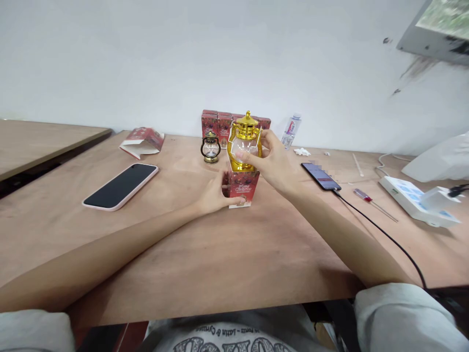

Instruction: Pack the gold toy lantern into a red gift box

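Gold lantern (245, 143) sits in the right hand's (277, 164) grip, left hand (214, 194) clasping the red box (241, 188).

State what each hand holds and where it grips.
Right hand grips the gold lantern around its clear middle; left hand clasps the red box at its left side.

The lantern's (245, 142) base is sunk inside the red box (240, 189), and the right hand (275, 164) covers its right side, while the left hand (212, 194) hides the box's left face. The lettering on the box is too small to read, and the boxes at the wall (216, 123) are partly hidden behind the lantern. The framed picture (437, 27) is cut off by the top right corner, the white object (439, 159) by the right edge, and part of the dark phone's (321, 176) screen is blurred.
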A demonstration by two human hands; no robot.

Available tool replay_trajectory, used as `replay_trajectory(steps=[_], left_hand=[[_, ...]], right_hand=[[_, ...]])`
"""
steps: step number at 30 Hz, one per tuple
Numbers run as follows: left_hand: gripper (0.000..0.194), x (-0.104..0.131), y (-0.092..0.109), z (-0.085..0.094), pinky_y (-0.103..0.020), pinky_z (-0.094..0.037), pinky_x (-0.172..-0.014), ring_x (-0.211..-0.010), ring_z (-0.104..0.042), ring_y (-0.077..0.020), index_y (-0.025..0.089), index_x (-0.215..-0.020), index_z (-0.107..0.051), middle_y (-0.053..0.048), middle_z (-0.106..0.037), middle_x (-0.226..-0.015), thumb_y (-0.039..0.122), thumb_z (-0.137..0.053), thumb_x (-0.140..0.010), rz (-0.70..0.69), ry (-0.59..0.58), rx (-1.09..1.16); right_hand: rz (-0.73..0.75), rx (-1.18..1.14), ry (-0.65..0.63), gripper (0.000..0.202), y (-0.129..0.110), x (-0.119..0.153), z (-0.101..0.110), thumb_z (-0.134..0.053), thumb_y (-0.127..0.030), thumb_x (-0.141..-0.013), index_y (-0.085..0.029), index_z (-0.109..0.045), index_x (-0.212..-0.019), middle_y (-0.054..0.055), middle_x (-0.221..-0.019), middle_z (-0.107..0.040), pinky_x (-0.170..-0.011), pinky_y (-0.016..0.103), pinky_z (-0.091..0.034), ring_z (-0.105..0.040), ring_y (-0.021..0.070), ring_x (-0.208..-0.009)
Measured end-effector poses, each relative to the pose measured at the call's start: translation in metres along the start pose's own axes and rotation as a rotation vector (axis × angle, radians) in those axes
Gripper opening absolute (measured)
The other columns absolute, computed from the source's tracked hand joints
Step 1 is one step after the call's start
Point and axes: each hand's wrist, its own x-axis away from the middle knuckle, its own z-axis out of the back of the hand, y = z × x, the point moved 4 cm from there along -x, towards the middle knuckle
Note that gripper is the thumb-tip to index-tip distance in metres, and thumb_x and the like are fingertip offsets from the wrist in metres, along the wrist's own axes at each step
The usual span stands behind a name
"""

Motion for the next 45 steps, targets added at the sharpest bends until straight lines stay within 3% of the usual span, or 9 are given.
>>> replay_trajectory(steps=[9, 14, 22, 27, 32, 35, 37, 42, 45], left_hand=[[0.080, 0.000, -0.001, -0.001, -0.051, -0.058, -0.090, -0.109, -0.067, -0.0323, 0.018, -0.123, -0.044, -0.017, -0.057, -0.133, 0.036, -0.088, -0.058, 0.014, -0.008, -0.003], [0.077, 0.000, -0.001, -0.001, -0.051, -0.056, -0.092, -0.110, -0.066, -0.0316, 0.018, -0.120, -0.045, -0.017, -0.057, -0.132, 0.037, -0.088, -0.058, -0.010, -0.005, -0.012], [0.079, 0.000, 0.001, 0.000, -0.052, -0.055, -0.096, -0.112, -0.065, -0.0317, 0.017, -0.121, -0.043, -0.016, -0.058, -0.128, 0.038, -0.087, -0.059, -0.026, -0.014, -0.025], [0.084, 0.001, 0.002, -0.002, -0.051, -0.056, -0.093, -0.112, -0.065, -0.0313, 0.019, -0.129, -0.040, -0.017, -0.056, -0.131, 0.037, -0.086, -0.061, -0.027, -0.037, -0.026], [0.114, 0.004, 0.004, -0.003, -0.050, -0.057, -0.091, -0.114, -0.064, -0.0311, 0.031, -0.150, -0.015, -0.017, -0.050, -0.141, 0.037, -0.086, -0.062, -0.155, -0.014, -0.026], [0.116, 0.005, 0.003, -0.002, -0.051, -0.056, -0.093, -0.114, -0.064, -0.0318, 0.033, -0.154, -0.013, -0.015, -0.053, -0.138, 0.040, -0.085, -0.063, -0.150, -0.027, -0.065], [0.114, 0.005, 0.001, -0.001, -0.052, -0.056, -0.092, -0.112, -0.064, -0.0318, 0.032, -0.154, -0.017, -0.014, -0.055, -0.134, 0.040, -0.085, -0.063, -0.116, -0.036, -0.083], [0.107, 0.005, 0.000, 0.001, -0.050, -0.058, -0.087, -0.109, -0.064, -0.0301, 0.034, -0.150, -0.025, -0.013, -0.052, -0.135, 0.037, -0.086, -0.062, -0.138, 0.011, -0.066], [0.103, 0.005, 0.000, 0.001, -0.049, -0.059, -0.086, -0.108, -0.064, -0.0285, 0.035, -0.145, -0.029, -0.011, -0.050, -0.135, 0.035, -0.087, -0.059, -0.178, 0.042, -0.031]], right_hand=[[0.056, 0.158, -0.085, 0.071, -0.015, 0.002, 0.015, -0.081, -0.037, -0.066, -0.031, -0.045, -0.127, 0.002, -0.116, -0.064, -0.085, 0.041, -0.053, -0.064, 0.0216, -0.092], [0.057, 0.231, -0.107, 0.065, -0.019, 0.002, 0.016, -0.081, -0.033, -0.067, -0.031, -0.047, -0.123, 0.001, -0.110, -0.066, -0.084, 0.041, -0.052, -0.063, 0.0214, -0.089], [0.058, 0.263, -0.209, 0.031, -0.008, -0.001, 0.015, -0.079, -0.040, -0.072, -0.024, -0.056, -0.087, 0.001, -0.091, -0.070, -0.079, 0.040, -0.051, -0.065, 0.0216, -0.083], [0.077, 0.289, -0.242, 0.034, -0.009, -0.002, 0.017, -0.078, -0.049, -0.073, -0.024, -0.061, -0.088, 0.002, -0.086, -0.072, -0.077, 0.037, -0.048, -0.065, 0.0224, -0.082], [0.105, 0.343, -0.311, 0.036, -0.007, -0.004, 0.025, -0.074, -0.059, -0.073, -0.026, -0.067, -0.088, 0.000, -0.083, -0.074, -0.076, 0.033, -0.047, -0.065, 0.0223, -0.084], [0.112, 0.341, -0.353, 0.036, -0.008, -0.004, 0.027, -0.068, -0.060, -0.078, -0.025, -0.069, -0.085, 0.000, -0.082, -0.073, -0.077, 0.032, -0.047, -0.065, 0.0217, -0.086], [0.132, 0.306, -0.297, 0.034, -0.011, -0.006, 0.029, -0.063, -0.056, -0.083, -0.023, -0.069, -0.084, 0.001, -0.083, -0.072, -0.080, 0.034, -0.048, -0.065, 0.0218, -0.088], [0.134, 0.133, 0.037, 0.017, -0.002, -0.017, 0.048, -0.052, -0.034, -0.089, -0.024, -0.063, -0.098, 0.004, -0.105, -0.067, -0.090, 0.039, -0.050, -0.062, 0.0201, -0.101], [0.021, 0.021, -0.011, 0.034, 0.017, -0.022, 0.056, -0.064, -0.023, -0.075, -0.026, -0.056, -0.108, 0.006, -0.123, -0.060, -0.089, 0.040, -0.053, -0.061, 0.0196, -0.103]])
